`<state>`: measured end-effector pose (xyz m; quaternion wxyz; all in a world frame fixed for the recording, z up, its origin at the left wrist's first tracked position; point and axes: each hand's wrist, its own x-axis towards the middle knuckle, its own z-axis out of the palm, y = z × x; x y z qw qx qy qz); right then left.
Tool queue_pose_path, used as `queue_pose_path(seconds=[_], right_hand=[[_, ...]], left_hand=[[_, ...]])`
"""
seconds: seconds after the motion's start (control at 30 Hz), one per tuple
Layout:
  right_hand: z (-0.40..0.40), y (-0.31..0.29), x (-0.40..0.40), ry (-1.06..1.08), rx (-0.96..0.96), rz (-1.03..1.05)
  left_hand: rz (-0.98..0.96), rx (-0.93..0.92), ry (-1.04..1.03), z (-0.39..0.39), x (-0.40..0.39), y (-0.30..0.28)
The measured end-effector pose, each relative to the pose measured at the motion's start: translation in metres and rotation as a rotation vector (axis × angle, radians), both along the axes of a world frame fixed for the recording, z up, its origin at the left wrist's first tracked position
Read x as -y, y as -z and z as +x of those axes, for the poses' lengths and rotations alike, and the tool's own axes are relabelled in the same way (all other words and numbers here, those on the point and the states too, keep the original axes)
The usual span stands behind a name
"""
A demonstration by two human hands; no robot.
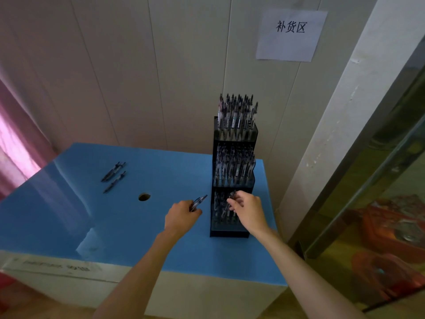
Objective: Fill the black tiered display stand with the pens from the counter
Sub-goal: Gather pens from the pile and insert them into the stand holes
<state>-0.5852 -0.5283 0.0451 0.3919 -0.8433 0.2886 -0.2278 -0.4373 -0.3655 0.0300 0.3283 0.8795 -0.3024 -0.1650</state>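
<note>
The black tiered display stand stands upright at the right side of the blue counter. Its top and middle tiers are packed with upright pens; the bottom tier holds several. My right hand pinches a pen at the bottom tier's opening. Just left of the stand, my left hand grips a small bunch of pens whose ends point toward the stand. Two loose pens lie on the counter at the far left.
A round hole is cut in the counter between the loose pens and my left hand. The wall stands right behind the stand, with a paper sign taped high up. A glass cabinet flanks the counter's right edge.
</note>
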Motion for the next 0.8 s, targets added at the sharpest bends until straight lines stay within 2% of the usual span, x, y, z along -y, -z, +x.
queue_pose_path(seconds=[0.13, 0.4, 0.57, 0.8], right_hand=[[0.003, 0.012, -0.002, -0.005, -0.071, -0.109], [0.005, 0.013, -0.006, -0.007, -0.130, -0.155], [0.009, 0.011, -0.010, 0.010, -0.323, -0.203], [0.018, 0.004, -0.018, 0.016, -0.408, -0.222]], left_hand=[[-0.007, 0.017, 0.001, 0.000, 0.001, -0.003], [0.004, 0.047, 0.008, -0.001, -0.001, -0.006], [-0.004, 0.059, 0.028, -0.006, 0.003, -0.010], [-0.024, 0.081, 0.045, -0.011, 0.006, -0.013]])
